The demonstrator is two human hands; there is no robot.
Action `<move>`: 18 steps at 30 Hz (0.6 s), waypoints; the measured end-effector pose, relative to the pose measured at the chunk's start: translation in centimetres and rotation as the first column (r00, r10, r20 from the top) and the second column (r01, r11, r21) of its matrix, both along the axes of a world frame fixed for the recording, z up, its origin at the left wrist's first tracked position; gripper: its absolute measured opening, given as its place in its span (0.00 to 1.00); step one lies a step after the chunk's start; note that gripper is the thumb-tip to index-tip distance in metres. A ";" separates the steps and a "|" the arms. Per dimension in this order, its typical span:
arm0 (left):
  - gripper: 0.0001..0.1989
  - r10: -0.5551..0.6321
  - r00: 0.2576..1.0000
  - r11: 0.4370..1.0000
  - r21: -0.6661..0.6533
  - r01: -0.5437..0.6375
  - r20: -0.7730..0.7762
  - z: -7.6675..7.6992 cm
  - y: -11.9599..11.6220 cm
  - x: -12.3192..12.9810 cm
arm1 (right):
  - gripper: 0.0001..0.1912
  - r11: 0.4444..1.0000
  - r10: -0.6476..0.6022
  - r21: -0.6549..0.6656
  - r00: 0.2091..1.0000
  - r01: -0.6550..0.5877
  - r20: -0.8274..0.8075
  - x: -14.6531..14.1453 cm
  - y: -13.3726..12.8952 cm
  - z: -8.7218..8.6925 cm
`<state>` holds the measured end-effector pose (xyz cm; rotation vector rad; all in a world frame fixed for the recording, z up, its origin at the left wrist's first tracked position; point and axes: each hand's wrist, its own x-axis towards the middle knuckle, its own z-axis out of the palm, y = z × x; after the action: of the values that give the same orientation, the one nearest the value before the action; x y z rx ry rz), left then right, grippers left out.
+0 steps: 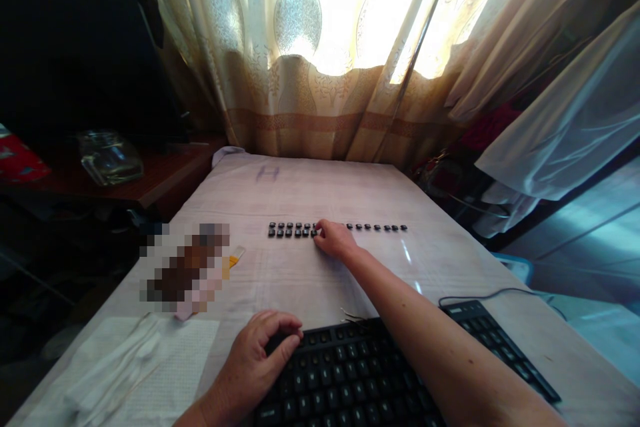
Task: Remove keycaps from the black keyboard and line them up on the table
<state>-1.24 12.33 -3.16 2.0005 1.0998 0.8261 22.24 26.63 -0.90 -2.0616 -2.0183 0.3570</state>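
A black computer keyboard lies at the front of the cloth-covered table, its top row showing bare key posts where caps are off. My left hand grips its upper left corner, thumb on top and fingers curled over the edge. Farther back, small black keycaps are laid out in two rows, the rear one longer. At the right end of the nearer row, my right hand pinches a keycap between thumb and fingertips. My right forearm crosses above the keyboard and hides part of it.
A white cloth lies at the front left. Behind it is a pixelated patch, with a yellow-and-clear tip sticking out. The keyboard's cable trails rightward. A glass jar stands on the side desk; patterned curtains hang behind.
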 end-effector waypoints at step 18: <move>0.05 0.101 0.981 0.936 0.319 -0.150 0.167 4.1 -1.5 -1.5 | 0.09 0.958 -0.014 0.259 0.923 0.122 -0.384 5.4 -11.2 1.6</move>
<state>-2.73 10.78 0.94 2.1108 1.0663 1.2790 27.59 15.40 0.66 -1.7302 -1.6557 0.3960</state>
